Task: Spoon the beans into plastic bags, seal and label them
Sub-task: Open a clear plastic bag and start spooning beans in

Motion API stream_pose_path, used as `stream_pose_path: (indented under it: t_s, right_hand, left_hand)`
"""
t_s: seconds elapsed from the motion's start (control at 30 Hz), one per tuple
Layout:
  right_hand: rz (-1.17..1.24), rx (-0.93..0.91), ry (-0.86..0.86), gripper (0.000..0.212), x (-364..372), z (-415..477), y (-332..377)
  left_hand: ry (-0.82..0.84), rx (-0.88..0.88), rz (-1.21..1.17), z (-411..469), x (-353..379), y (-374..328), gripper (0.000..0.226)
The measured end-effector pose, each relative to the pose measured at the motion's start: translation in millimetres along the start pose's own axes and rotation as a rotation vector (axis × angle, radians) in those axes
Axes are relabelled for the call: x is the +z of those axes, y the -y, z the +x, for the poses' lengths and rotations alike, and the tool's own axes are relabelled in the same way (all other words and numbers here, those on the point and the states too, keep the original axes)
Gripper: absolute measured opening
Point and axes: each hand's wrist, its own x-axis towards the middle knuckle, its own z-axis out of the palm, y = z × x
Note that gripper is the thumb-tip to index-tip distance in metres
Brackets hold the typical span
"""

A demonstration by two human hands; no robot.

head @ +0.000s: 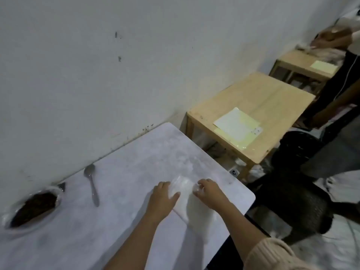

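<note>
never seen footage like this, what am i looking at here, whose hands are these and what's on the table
There is no machine here. The single picture comes from a camera worn on a person's head, looking forward and down, so the two arms reaching in from the bottom are that person's own.

On the white table, the left hand lies flat on a clear plastic bag while the fingers of the right hand pinch its edge. The bag looks empty, though blur makes that uncertain.

Further left lies a metal spoon, untouched, and a clear dish of dark beans sits near the wall. Behind are wooden tables with pale paper sheets, and another person stands at the right edge.
</note>
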Motion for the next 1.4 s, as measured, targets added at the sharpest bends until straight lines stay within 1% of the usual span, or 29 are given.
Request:
stream_pose_path:
  t_s: [0.03, 0.1, 0.17, 0.23, 0.33, 0.5, 0.67, 0.77, 0.87, 0.93, 1.03, 1.17, 1.27, 1.4]
  right_hand:
    - [-0.032, -0.018, -0.005, 0.043, 4, 1, -3]
    - [-0.052, -0.053, -0.039, 0.045, 11, 2, -7]
    - [-0.019, -0.072, -0.038, 0.045, 14, 5, -8]
    - [0.036, -0.101, -0.051, 0.043, 18, 7, -7]
    - [0.057, -0.139, -0.131, 0.043, 18, 6, -4]
    - [0.108, -0.154, -0.170, 0.042, 23, 2, -3]
    - [0.126, -0.201, -0.228, 0.037, 23, 1, -1]
    - [0.158, -0.234, -0.270, 0.032, 22, -1, 3]
    - [0.265, -0.255, -0.286, 0.026, 19, -3, 7]
    - [0.350, -0.274, -0.283, 0.027, 12, -3, 12]
    - [0.401, -0.328, -0.253, 0.031, -8, 0, 31]
    - [0.394, -0.444, -0.188, 0.033, -37, 8, 80]
    - [0.385, -0.539, -0.117, 0.031, -44, 13, 129]
    - [0.366, -0.678, -0.020, 0.031, -26, 16, 201]
  left_hand:
    - [-0.031, 0.027, -0.011, -3, 6, 3, 0.062]
    - [-0.081, 0.062, 0.014, -10, 18, 12, 0.079]
    - [-0.111, 0.097, 0.068, -14, 31, 20, 0.088]
    - [-0.133, 0.111, 0.106, -15, 40, 23, 0.088]
    - [-0.154, 0.127, 0.139, -15, 42, 21, 0.087]
    - [-0.178, 0.138, 0.155, -15, 48, 21, 0.085]
    - [-0.158, 0.132, 0.143, -14, 48, 19, 0.085]
    - [-0.183, 0.138, 0.125, -15, 48, 15, 0.073]
    - [-0.240, 0.164, 0.056, -17, 43, 8, 0.067]
    - [-0.243, 0.184, -0.070, -18, 32, 0, 0.061]
    - [-0.259, 0.159, -0.345, -17, -1, -14, 0.042]
    - [-0.310, 0.107, -0.627, -22, -71, -23, 0.021]
    - [-0.318, 0.099, -0.684, -36, -125, -9, 0.012]
    - [-0.407, -0.012, -0.699, -63, -183, 26, 0.010]
